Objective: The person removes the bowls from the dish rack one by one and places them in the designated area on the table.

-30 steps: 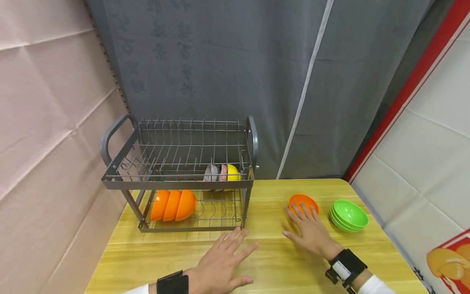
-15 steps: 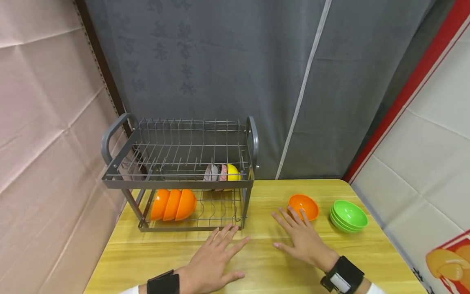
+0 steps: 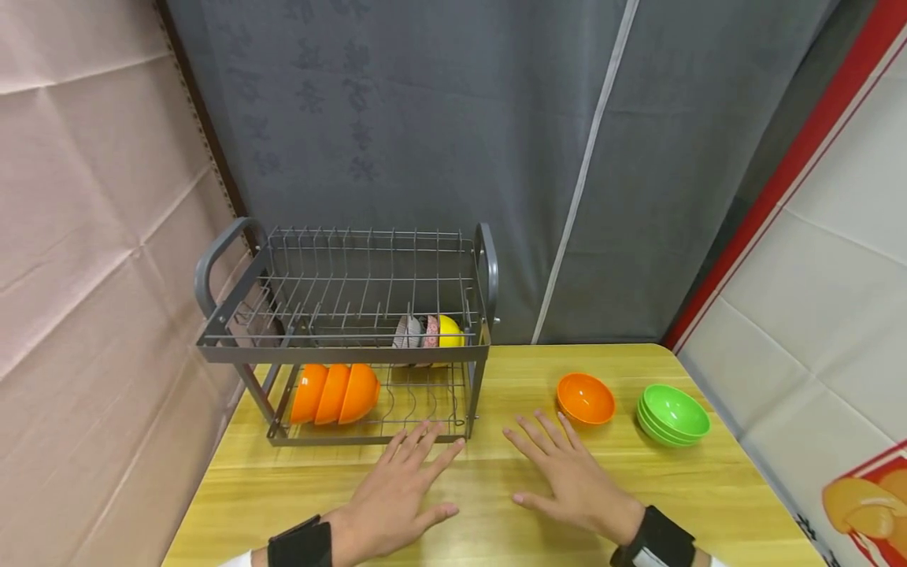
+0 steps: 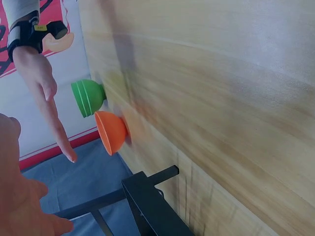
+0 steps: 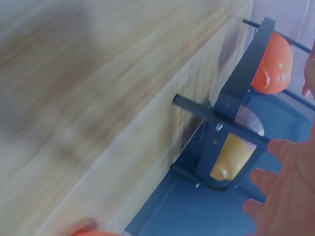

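Observation:
Both hands lie flat over the wooden table [image 3: 496, 543] with fingers spread and hold nothing. My left hand [image 3: 397, 496] is just in front of the grey two-tier dish rack [image 3: 340, 346]. My right hand [image 3: 567, 480] is a little short of a single orange bowl [image 3: 585, 398] [image 4: 111, 132], apart from it. A stack of green bowls [image 3: 673, 413] [image 4: 88, 97] stands to the right of the orange bowl. Three orange bowls [image 3: 335, 394] stand on edge in the rack's lower tier, with a yellow bowl [image 3: 449, 334] and patterned dishes [image 3: 414, 334] behind.
A grey curtain [image 3: 453, 142] hangs behind the table. A pink wall [image 3: 85, 236] is on the left and a white panel with a red edge [image 3: 815, 260] on the right. The rack's upper tier holds nothing.
My right hand has drawn back from the orange bowl toward the left and nearer me. My left hand has also shifted slightly left. The bowls and rack have not moved.

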`<action>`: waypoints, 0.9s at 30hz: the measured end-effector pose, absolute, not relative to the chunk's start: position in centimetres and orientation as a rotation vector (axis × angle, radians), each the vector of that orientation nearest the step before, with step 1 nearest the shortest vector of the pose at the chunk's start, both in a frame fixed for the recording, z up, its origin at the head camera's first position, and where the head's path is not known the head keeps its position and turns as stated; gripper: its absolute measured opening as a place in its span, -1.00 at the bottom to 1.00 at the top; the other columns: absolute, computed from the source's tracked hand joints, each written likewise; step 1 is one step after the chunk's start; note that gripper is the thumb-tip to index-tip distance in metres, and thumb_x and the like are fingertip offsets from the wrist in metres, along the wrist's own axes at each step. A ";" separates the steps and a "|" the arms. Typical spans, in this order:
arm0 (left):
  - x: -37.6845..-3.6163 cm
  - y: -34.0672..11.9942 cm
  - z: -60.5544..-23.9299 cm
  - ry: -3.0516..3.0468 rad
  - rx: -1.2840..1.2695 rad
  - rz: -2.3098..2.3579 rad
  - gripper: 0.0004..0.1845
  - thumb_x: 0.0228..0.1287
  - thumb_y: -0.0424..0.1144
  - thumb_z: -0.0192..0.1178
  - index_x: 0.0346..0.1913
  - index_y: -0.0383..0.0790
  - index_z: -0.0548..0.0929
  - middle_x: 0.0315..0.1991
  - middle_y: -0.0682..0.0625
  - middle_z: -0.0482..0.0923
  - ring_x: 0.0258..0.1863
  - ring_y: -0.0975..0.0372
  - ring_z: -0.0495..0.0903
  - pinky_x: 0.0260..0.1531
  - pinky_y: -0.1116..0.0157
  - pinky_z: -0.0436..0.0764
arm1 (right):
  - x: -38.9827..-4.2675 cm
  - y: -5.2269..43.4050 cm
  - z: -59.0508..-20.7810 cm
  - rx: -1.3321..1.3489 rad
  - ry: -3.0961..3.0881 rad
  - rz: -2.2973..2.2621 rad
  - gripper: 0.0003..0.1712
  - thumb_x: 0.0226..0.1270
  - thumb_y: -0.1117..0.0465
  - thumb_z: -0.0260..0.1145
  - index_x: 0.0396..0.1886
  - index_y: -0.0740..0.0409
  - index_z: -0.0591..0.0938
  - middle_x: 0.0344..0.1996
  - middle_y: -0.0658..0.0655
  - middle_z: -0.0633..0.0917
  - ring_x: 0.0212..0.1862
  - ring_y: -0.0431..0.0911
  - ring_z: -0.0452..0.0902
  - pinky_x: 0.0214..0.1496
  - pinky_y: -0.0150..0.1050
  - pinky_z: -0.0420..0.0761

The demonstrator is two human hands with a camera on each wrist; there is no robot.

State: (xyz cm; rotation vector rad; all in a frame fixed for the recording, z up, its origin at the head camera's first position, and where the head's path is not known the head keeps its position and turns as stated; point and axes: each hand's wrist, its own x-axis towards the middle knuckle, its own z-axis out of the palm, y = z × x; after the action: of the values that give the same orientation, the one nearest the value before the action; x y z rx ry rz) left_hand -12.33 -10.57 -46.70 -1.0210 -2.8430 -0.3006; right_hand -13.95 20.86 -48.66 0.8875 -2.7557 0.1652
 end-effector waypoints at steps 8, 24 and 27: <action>-12.3 -11.5 -46.8 -2.867 -0.973 -0.328 -0.21 0.45 0.44 -0.27 0.61 0.20 0.10 0.65 -0.12 -0.02 0.62 -0.07 0.06 0.53 -0.16 0.18 | -13.6 19.4 -48.8 0.961 -2.688 0.095 0.00 0.31 -0.54 0.07 0.63 -0.25 0.12 0.58 0.08 0.25 0.55 0.21 0.23 0.64 -0.17 -0.64; -11.4 -13.4 -48.1 -2.797 -0.865 -0.285 -0.23 0.44 0.41 -0.16 0.59 0.16 0.17 0.60 -0.13 0.13 0.57 -0.04 0.19 0.52 -0.10 0.15 | -12.8 18.1 -49.5 0.987 -2.600 0.061 -0.01 0.30 -0.57 0.02 0.59 -0.19 0.24 0.56 0.07 0.32 0.53 0.14 0.26 0.67 -0.15 -0.56; -11.5 -13.6 -48.0 -2.810 -0.859 -0.300 -0.21 0.45 0.40 -0.15 0.60 0.12 0.17 0.60 -0.16 0.12 0.56 -0.08 0.19 0.50 -0.14 0.21 | -12.7 17.8 -49.4 0.983 -2.599 0.044 -0.01 0.30 -0.58 0.00 0.61 -0.22 0.21 0.56 0.05 0.30 0.53 0.13 0.25 0.67 -0.15 -0.56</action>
State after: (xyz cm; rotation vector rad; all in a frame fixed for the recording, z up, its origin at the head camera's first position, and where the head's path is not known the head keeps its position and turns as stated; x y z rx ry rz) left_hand -11.51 -13.58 -48.03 -0.8586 -2.8101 -0.2999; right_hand -12.67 17.84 -49.44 0.9834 -2.5995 0.0438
